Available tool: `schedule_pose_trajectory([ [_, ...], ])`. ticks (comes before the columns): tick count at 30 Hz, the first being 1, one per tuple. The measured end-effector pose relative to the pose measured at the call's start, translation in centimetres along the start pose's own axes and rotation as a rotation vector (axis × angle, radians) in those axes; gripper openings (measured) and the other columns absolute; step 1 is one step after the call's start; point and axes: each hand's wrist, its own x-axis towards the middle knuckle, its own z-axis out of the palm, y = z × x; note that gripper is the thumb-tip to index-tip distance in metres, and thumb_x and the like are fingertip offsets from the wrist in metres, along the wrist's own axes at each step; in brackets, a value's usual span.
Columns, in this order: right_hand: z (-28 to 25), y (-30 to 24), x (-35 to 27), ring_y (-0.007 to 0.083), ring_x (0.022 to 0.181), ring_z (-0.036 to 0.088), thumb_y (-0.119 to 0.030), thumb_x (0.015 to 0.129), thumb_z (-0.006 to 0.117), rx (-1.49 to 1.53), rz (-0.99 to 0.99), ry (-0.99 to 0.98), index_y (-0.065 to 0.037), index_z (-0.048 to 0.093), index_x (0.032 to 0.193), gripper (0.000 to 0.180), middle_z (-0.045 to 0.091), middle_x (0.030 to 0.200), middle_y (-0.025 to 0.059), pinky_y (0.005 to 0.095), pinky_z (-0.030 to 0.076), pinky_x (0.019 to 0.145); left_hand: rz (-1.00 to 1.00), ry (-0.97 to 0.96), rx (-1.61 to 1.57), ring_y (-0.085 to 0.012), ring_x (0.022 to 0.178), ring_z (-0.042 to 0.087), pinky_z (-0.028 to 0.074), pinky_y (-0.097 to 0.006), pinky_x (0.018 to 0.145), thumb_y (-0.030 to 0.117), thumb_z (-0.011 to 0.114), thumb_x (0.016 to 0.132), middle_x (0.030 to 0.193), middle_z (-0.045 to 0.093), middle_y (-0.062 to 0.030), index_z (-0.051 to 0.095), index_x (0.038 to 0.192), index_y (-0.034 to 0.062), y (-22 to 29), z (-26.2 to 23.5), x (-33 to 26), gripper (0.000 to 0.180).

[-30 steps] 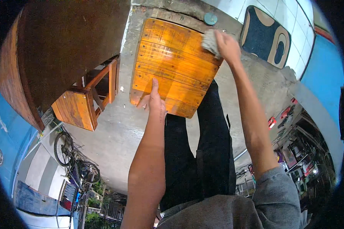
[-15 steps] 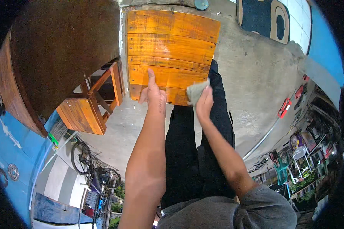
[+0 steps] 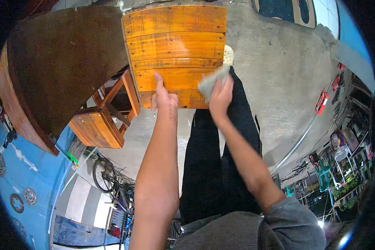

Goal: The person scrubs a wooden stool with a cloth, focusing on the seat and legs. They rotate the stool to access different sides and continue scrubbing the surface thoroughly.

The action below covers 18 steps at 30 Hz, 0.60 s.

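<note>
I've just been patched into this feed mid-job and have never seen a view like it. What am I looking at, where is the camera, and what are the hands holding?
There is no machine here: a person works with two bare hands. The single picture comes from a wide fisheye camera worn on the head, looking down, so straight edges bend near the rim and the forearms come in from the bottom. The left hand rests flat on the near edge of an orange wooden slatted stool, steadying it. The right hand presses a grey-green cloth against the same stool top. Below are the person's black trousers and a concrete floor. To the left stand a dark wooden table and a second wooden stool.
</note>
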Motion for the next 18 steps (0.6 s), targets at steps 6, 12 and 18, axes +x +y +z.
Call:
schedule_pose_trajectory([
  [6, -1.4, 3.0, -5.1, 0.0442, 0.125, 0.045, -0.018, 0.100, 0.048, 0.008, 0.094, -0.105, 0.010, 0.040, 0.133, 0.044, 0.045, 0.134, 0.0295, 0.0458, 0.035, 0.107, 0.041, 0.040, -0.003, -0.0319, 0.126, 0.051, 0.040, -0.058, 0.107, 0.039, 0.066, 0.092, 0.139, 0.053, -0.0108, 0.046, 0.138, 0.0067, -0.2, 0.5, -0.3, 0.060],
  [12, 0.6, -3.9, 13.1, 0.0467, 0.117, 0.049, -0.028, 0.100, 0.045, 0.055, -0.160, -0.059, 0.009, 0.046, 0.130, 0.047, 0.052, 0.125, 0.0312, 0.0470, 0.039, 0.100, 0.048, 0.061, -0.008, -0.0323, 0.126, 0.052, 0.040, -0.062, 0.105, 0.037, 0.067, 0.091, 0.138, 0.053, -0.0106, 0.046, 0.138, 0.0065, -0.3, 1.0, -0.2, 0.060],
  [18, 1.0, -1.7, 6.7, 0.0464, 0.119, 0.048, -0.026, 0.101, 0.044, 0.004, -0.192, 0.042, 0.009, 0.044, 0.133, 0.047, 0.050, 0.127, 0.0305, 0.0467, 0.038, 0.102, -0.009, 0.037, -0.058, -0.0305, 0.127, 0.049, 0.040, -0.059, 0.106, 0.038, 0.072, 0.087, 0.141, 0.048, -0.0108, 0.027, 0.141, 0.0053, 0.2, 1.1, -1.0, 0.078],
])
